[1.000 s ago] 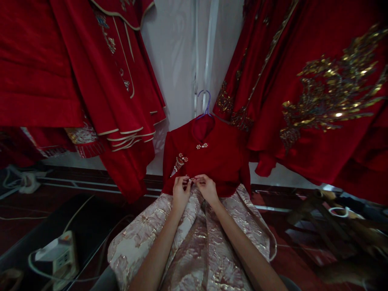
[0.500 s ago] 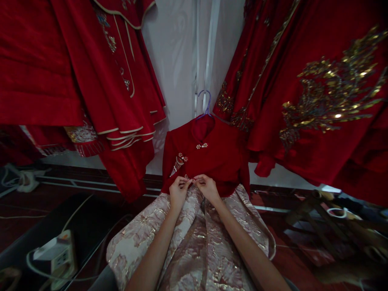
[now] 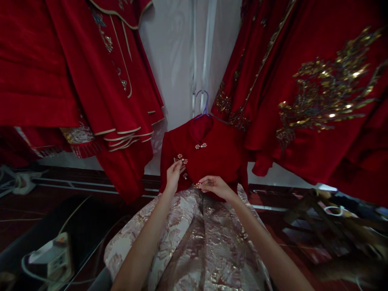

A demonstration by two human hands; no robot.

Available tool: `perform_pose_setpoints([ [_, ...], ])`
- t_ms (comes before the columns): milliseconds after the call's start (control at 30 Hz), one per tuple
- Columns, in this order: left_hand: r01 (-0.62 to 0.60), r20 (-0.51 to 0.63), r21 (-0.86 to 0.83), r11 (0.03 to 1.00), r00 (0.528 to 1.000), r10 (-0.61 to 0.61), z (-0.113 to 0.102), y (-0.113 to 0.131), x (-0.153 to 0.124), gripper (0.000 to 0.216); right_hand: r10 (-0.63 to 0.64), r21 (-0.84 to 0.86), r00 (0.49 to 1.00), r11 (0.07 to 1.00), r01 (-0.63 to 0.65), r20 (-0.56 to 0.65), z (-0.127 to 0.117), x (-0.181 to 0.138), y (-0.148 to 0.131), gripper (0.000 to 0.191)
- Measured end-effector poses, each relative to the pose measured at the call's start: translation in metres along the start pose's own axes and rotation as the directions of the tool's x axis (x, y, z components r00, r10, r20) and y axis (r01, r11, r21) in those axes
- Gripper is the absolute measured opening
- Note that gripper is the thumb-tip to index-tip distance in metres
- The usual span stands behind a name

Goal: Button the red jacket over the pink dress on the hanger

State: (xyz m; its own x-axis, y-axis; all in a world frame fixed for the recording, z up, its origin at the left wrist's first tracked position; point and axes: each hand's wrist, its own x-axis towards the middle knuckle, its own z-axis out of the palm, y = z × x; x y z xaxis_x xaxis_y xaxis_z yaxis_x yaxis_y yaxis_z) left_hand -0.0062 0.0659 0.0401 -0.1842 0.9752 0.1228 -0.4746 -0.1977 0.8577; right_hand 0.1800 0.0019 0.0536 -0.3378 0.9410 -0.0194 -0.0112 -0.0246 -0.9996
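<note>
A dark red jacket [image 3: 224, 157] with a stand collar hangs in the middle of the head view on a purple hanger [image 3: 206, 104]. Its hem lies over a pale, shiny brocade skirt [image 3: 224, 238]. My left hand [image 3: 173, 176] is pinched at the beaded tassel brooch [image 3: 181, 159] on the jacket's chest, hiding the tassel strands. Near the hem, the fingers of my right hand [image 3: 216, 186] close on a small beaded fastener [image 3: 197, 186]. Another beaded fastener [image 3: 185, 176] sits between the hands, and a third, the collar fastener [image 3: 200, 146], lies below the neck.
Red garments [image 3: 121, 101] with pale piping hang at left; a red garment with gold sequins [image 3: 327, 93] hangs at right. A power strip [image 3: 62, 258] with a plugged-in white adapter lies lower left. Wooden stool legs [image 3: 315, 222] stand at lower right.
Both hands were together at the hem fastener. My left hand has moved up and left to the tassel brooch, while my right hand stays by the hem, slightly lower and further right.
</note>
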Motion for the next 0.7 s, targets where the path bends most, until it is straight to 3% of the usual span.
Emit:
perform_pose_setpoints([
  [167, 0.033, 0.042, -0.029, 0.999, 0.999, -0.032, 0.010, 0.008, 0.008, 0.033, 0.015, 0.115, 0.994, 0.993, -0.002, -0.106, 0.001, -0.004, 0.005, 0.039],
  [367, -0.030, -0.094, 0.104, 0.994, 0.995, 0.040, 0.013, 0.003, 0.018, 0.023, -0.042, 0.088, 0.984, 0.994, 0.058, -0.170, 0.011, -0.001, 0.021, 0.040],
  [467, 0.005, -0.113, 0.202, 0.979, 0.993, 0.018, 0.018, 0.003, 0.020, 0.022, -0.059, 0.060, 0.981, 0.996, 0.071, -0.183, 0.012, -0.003, 0.018, 0.039],
  [567, -0.024, 0.043, 0.358, 0.933, 0.999, 0.009, 0.029, 0.008, 0.020, 0.028, -0.037, 0.039, 0.990, 0.998, 0.042, -0.134, 0.006, -0.008, 0.010, 0.039],
  [633, -0.154, 0.189, 0.447, 0.881, 0.979, 0.075, 0.039, 0.015, 0.023, 0.027, -0.011, 0.006, 0.997, 1.000, 0.011, -0.072, -0.001, -0.012, 0.002, 0.038],
  [700, -0.334, 0.326, 0.494, 0.803, 0.927, 0.185, 0.051, 0.025, 0.026, 0.023, 0.015, -0.037, 1.000, 0.999, -0.015, -0.004, -0.010, -0.017, -0.006, 0.036],
])
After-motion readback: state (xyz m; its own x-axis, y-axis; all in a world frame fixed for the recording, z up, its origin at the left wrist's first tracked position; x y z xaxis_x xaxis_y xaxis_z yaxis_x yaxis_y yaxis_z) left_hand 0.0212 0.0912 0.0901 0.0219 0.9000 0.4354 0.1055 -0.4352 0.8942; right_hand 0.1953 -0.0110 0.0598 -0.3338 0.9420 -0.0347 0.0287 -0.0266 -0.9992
